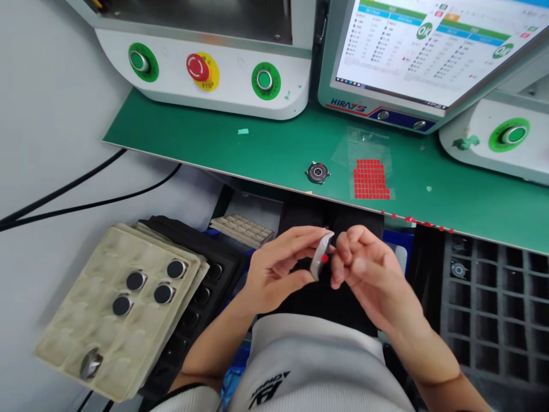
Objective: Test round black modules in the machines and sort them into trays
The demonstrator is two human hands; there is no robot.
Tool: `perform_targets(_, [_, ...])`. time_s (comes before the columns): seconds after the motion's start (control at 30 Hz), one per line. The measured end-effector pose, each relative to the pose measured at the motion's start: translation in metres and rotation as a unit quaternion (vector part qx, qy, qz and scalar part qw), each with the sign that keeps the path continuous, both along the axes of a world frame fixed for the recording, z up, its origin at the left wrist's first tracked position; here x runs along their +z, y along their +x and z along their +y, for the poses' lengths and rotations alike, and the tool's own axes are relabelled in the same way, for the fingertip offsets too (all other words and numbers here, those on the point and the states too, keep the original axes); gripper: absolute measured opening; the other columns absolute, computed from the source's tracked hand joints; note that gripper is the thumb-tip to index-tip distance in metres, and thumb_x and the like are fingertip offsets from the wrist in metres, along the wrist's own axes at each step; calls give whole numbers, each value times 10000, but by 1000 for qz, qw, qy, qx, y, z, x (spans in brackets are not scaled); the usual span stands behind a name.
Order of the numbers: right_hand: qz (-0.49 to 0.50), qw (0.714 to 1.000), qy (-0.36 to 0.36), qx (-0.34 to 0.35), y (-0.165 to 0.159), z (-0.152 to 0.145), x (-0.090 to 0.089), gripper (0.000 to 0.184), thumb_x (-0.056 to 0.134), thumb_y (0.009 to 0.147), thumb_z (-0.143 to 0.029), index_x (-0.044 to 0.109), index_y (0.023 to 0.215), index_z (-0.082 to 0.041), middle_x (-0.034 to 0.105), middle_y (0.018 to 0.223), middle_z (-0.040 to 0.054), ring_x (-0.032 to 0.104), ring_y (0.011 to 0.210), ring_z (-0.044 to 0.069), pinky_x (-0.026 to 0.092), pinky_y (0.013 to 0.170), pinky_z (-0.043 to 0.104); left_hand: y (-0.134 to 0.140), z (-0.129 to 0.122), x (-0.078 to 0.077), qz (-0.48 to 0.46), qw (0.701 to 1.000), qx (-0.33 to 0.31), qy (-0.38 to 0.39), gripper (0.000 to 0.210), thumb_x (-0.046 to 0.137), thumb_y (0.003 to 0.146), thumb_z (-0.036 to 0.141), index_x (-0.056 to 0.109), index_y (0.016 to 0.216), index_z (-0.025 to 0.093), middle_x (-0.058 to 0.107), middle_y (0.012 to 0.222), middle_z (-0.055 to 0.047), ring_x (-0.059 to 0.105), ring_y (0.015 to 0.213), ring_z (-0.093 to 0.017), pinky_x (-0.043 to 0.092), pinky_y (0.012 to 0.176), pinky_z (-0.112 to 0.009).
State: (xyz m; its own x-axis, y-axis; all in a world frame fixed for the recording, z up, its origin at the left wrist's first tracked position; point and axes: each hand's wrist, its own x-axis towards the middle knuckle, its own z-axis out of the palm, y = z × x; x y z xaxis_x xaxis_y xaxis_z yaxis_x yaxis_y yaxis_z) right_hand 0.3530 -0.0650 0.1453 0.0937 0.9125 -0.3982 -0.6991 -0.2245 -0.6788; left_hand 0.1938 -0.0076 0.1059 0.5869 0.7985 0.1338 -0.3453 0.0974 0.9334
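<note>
nearest the camera is a pale ribbed shirt [317, 372], on the near side of the green counter [274, 151]. at far left, a stack of beige trays [64, 337] sits below the counter's left end; its top tray bears four dark-faced round pieces [136, 280] and a tilted silvery piece [91, 363]. a black tray [227, 269] with more round pieces shows beside and under that stack. on the counter's far left side stands a white machine panel [235, 86], a red stop knob [198, 67] between its two green buttons. a smaller beige tray [242, 229] lies just under the counter's near edge. next, off that edge, the left hand [278, 269] pinches a thin silvery piece [318, 256], seen nearly edge-on with a red dot on it, between thumb and fingers. on the counter behind it lies a round black watch body [318, 172]. the right hand [373, 269] is loosely curled beside the silvery piece; whether its fingertips touch or grip anything i cannot tell. a sheet of red stickers [371, 179] lies on the counter, with a lit monitor [398, 51] behind. red bits [410, 220] line the counter's near edge, and below its right part sits a black compartment tray [489, 312].
</note>
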Motion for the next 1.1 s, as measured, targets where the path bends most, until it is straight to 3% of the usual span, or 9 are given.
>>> perform_targets(0.13, [-45,995,10,-88,7,-3,-2,143,736,769,-265,608,780,-202,553,743,-19,594,660,110,547,591,223,11,-5,5,-74,971,-20,-226,336,568,954,348,669,1245,214,734,1055,-117,716,849,-191,621,693,-289])
perform_targets(0.27, [-101,986,12,-131,4,-8,-12,95,704,778,-187,613,780,-213,589,774,-7,602,747,125,529,696,246,21,-8,8,-95,948,-12,-302,282,647,891,393,685,1035,154,705,876,-74,627,607,-118,526,454,-188])
perform_targets(0.4, [-150,976,31,-153,-4,-11,-20,105,703,791,-186,607,793,-228,630,814,4,616,798,145,528,765,289,28,-10,8,-28,962,36,-270,341,641,882,487,622,869,147,660,790,-39,511,488,-64,417,365,-135])
perform_targets(0.67, [-151,977,49,-145,-17,-7,-28,142,736,794,-238,595,804,-217,669,886,28,646,850,155,555,784,287,32,-15,2,63,975,87,-196,292,593,924,459,610,872,172,629,818,-8,526,541,-66,445,429,-152])
perform_targets(0.9, [-124,980,66,-142,-18,-5,-20,144,720,831,-272,674,962,-234,704,1066,38,661,1050,168,535,935,284,42,-16,8,57,980,67,-177,283,599,918,459,607,904,177,620,811,-4,513,526,-76,445,432,-179])
perform_targets(0.97, [-125,982,59,-126,-19,-7,-15,189,705,845,-317,687,1015,-236,710,1099,54,669,996,172,563,779,249,45,-20,11,56,988,63,-132,273,570,938,444,618,903,178,636,861,-18,529,544,-80,447,448,-189])
perform_targets(1.03, [-131,985,50,-104,-21,-10,-11,249,690,856,-356,698,1074,-236,718,1076,58,658,835,145,502,564,200,47,-24,13,65,993,64,-73,261,530,966,411,630,898,180,644,876,-23,542,566,-84,458,489,-200])
perform_targets(1.1, [-131,986,50,-90,-23,-13,-8,286,689,856,-368,706,1108,-232,724,1031,52,625,743,121,460,517,189,47,-28,15,85,994,70,-7,239,490,992,363,634,912,190,643,843,-14,546,581,-83,469,545,-207])
